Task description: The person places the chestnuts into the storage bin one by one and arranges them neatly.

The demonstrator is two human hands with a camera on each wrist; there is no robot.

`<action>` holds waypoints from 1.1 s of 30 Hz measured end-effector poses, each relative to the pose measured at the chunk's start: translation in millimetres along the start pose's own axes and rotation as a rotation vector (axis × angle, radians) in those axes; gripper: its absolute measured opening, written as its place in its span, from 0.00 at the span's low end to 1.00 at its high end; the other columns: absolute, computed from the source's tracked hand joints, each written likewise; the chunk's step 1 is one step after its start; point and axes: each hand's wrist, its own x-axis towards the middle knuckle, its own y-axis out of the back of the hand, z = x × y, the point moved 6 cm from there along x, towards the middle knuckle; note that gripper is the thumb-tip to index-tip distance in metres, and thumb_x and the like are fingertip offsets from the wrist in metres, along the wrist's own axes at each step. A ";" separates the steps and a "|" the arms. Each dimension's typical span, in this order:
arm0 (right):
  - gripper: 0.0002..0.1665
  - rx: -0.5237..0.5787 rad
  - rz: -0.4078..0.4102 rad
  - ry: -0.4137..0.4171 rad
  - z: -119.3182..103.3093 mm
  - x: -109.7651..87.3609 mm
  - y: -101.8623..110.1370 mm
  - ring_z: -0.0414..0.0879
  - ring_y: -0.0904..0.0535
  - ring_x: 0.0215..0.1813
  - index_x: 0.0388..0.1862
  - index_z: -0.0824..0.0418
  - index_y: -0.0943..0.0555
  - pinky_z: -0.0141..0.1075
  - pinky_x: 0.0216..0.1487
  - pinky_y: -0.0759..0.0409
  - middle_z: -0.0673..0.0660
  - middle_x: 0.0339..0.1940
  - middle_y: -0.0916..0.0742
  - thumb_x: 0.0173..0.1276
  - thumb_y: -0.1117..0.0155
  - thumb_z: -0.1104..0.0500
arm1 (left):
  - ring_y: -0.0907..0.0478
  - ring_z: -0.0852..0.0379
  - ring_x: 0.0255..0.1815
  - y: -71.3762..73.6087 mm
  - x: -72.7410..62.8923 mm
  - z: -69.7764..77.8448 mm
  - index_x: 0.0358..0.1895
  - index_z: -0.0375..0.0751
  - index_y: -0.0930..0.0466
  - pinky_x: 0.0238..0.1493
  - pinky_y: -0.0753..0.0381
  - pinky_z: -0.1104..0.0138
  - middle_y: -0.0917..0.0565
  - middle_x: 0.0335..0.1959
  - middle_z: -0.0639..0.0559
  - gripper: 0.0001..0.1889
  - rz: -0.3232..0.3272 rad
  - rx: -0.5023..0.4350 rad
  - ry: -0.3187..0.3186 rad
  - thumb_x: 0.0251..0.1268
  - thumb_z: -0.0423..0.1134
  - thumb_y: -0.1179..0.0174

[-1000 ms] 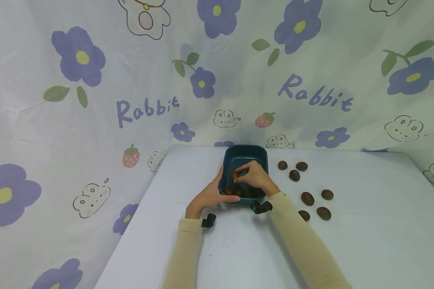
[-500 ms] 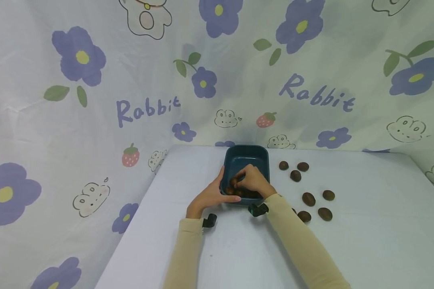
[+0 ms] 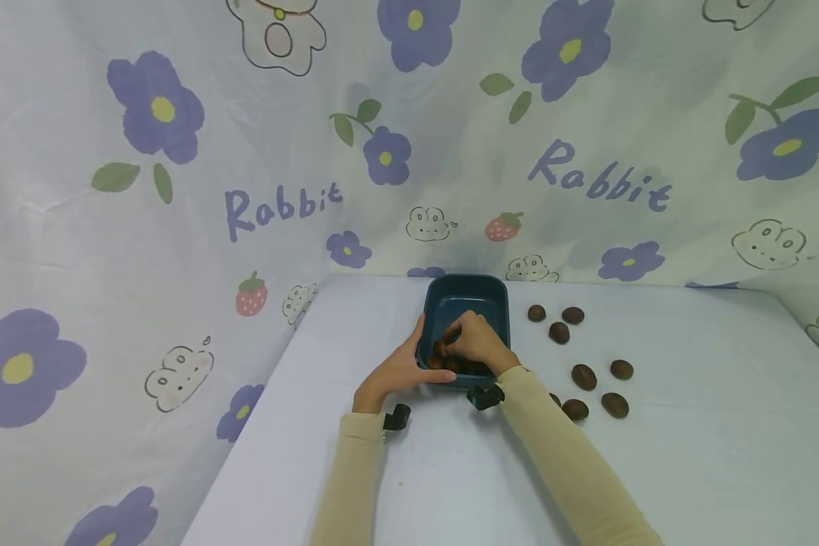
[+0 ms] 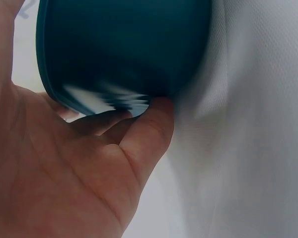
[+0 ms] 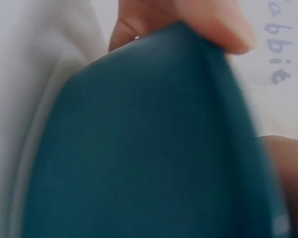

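A dark teal rectangular box (image 3: 467, 277) stands near the back of the white table. My left hand (image 3: 399, 369) grips its near left corner, fingers along the side and thumb across the front wall. The left wrist view shows the same thumb (image 4: 151, 124) against the box's wall (image 4: 124, 44). Inside the box, my right hand (image 3: 479, 340) pinches a brown chestnut (image 3: 440, 347) with curled fingertips, just above other chestnuts (image 3: 434, 363) at the near end. The right wrist view is mostly filled by the box's outer wall (image 5: 139, 144), which hides the right fingertips.
Right of the box lie several loose chestnuts, among them a back one (image 3: 573, 315), a middle one (image 3: 583, 377) and a near one (image 3: 615, 405). My right sleeve (image 3: 553, 440) partly covers another. A patterned cloth (image 3: 450, 152) hangs behind the table.
My right hand has lowered slightly toward the near end of the box, bringing the pinched chestnut down to the others. The left hand keeps its grip on the corner.
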 end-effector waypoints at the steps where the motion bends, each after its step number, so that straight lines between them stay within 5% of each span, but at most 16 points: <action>1: 0.16 0.009 0.008 0.010 -1.6 -1.8 3.0 0.56 0.16 0.62 0.47 0.63 0.09 0.54 0.65 0.18 0.60 0.51 0.08 0.60 0.21 0.59 | 0.53 0.43 0.88 0.0 0.3 -0.1 0.85 0.62 0.75 0.81 0.43 0.36 0.60 0.88 0.55 0.72 0.000 -0.002 0.002 0.48 0.70 0.25; 8: 0.20 0.067 0.136 0.078 -2.4 -25.1 47.0 0.55 0.13 0.53 0.54 0.65 0.11 0.48 0.54 0.13 0.62 0.53 0.09 0.65 0.24 0.57 | 0.53 0.42 0.87 -1.2 -0.2 -3.9 0.83 0.73 0.75 0.79 0.42 0.35 0.59 0.88 0.56 0.71 0.012 0.007 0.047 0.47 0.72 0.25; 14: 0.23 0.053 0.281 0.008 31.7 -52.0 95.4 0.53 0.17 0.41 0.57 0.66 0.14 0.35 0.34 0.21 0.65 0.51 0.10 0.67 0.26 0.56 | 0.53 0.43 0.88 -0.3 -0.4 -2.5 0.82 0.74 0.75 0.80 0.42 0.37 0.59 0.88 0.55 0.72 0.011 0.002 0.040 0.43 0.73 0.24; 24: 0.24 0.021 0.405 -0.151 88.1 -82.0 133.8 0.58 0.18 0.48 0.61 0.68 0.16 0.38 0.39 0.22 0.68 0.54 0.11 0.70 0.29 0.56 | 0.54 0.43 0.88 -4.1 -0.3 -0.9 0.82 0.73 0.75 0.80 0.42 0.37 0.60 0.88 0.55 0.72 -0.008 0.008 0.033 0.44 0.72 0.24; 33: 0.26 0.063 0.406 -0.193 112.7 -81.8 136.6 0.66 0.17 0.56 0.62 0.73 0.19 0.59 0.60 0.19 0.74 0.56 0.13 0.71 0.31 0.58 | 0.54 0.43 0.88 -0.1 0.6 -2.6 0.82 0.74 0.75 0.80 0.43 0.36 0.60 0.88 0.56 0.73 0.005 0.001 0.052 0.42 0.73 0.23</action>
